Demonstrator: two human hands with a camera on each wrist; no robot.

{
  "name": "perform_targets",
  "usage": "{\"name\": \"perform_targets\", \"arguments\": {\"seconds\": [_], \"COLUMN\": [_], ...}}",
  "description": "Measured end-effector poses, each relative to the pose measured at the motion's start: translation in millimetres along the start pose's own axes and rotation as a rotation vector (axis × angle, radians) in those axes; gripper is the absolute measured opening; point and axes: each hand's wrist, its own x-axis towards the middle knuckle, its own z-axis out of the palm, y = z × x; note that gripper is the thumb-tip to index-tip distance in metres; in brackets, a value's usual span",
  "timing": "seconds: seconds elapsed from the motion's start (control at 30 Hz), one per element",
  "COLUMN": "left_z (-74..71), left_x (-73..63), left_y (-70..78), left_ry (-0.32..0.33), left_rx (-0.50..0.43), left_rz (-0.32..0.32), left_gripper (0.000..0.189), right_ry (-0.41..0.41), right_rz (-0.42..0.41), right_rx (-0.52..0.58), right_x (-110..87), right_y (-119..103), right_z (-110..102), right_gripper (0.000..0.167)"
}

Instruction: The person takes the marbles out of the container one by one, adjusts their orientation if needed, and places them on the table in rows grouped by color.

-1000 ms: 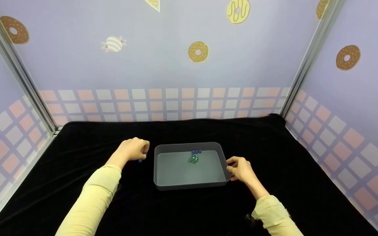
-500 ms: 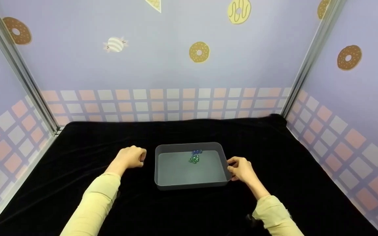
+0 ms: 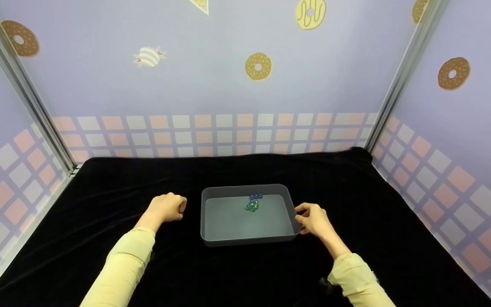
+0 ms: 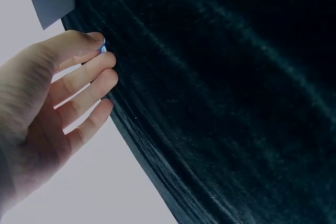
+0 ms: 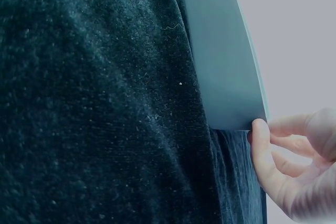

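Note:
To the left of the grey tray (image 3: 228, 230), my left hand (image 3: 166, 207) is raised over the black cloth. In the left wrist view, thumb and index finger pinch a small shiny blue glass bead (image 4: 103, 47), mostly covered by the fingertips; the other fingers are loosely bent. My right hand (image 3: 313, 219) holds the tray's right wall. The right wrist view shows a fingertip against the edge of that wall (image 5: 226, 61), with other fingers partly hidden behind. Inside the tray, several green glass beads (image 3: 252, 206) lie clustered beside several blue ones (image 3: 255, 196).
Black velvety cloth (image 3: 245, 273) covers the table. Behind it stands a lilac wall (image 3: 211, 94) with printed sweets and a pink and white tile pattern. Side walls and metal corner posts (image 3: 403, 81) close off left and right.
My left hand has drawn slightly back and left from the cloth. Blue beads visible by its fingers a second ago no longer show in the head view. The right hand and tray stay put.

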Motion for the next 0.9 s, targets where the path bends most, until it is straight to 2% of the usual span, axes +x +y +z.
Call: {"name": "perform_targets", "arguments": {"seconds": [0.4,0.63,0.9], "left_z": [4.0,-5.1,-9.4], "left_x": [0.3,-0.9,-1.2], "left_y": [-2.6,-1.7,-1.2], "left_ry": [0.0,-0.03,-0.045], "left_rx": [0.009,0.003,0.005], "left_rz": [-0.006,-0.03,-0.043], "left_gripper": [0.017,0.029,0.031], "right_ry": [-0.004,-0.006,-0.003], "right_rz": [0.005,-0.006,-0.007], "right_rx": [-0.013,-0.011,-0.017], "right_x": [-0.7,-0.7,-0.7], "right_y": [-0.4,-0.2,0.4], "right_z": [-0.4,-0.7,-0.4], "right_gripper": [0.025,0.025,0.025]}}
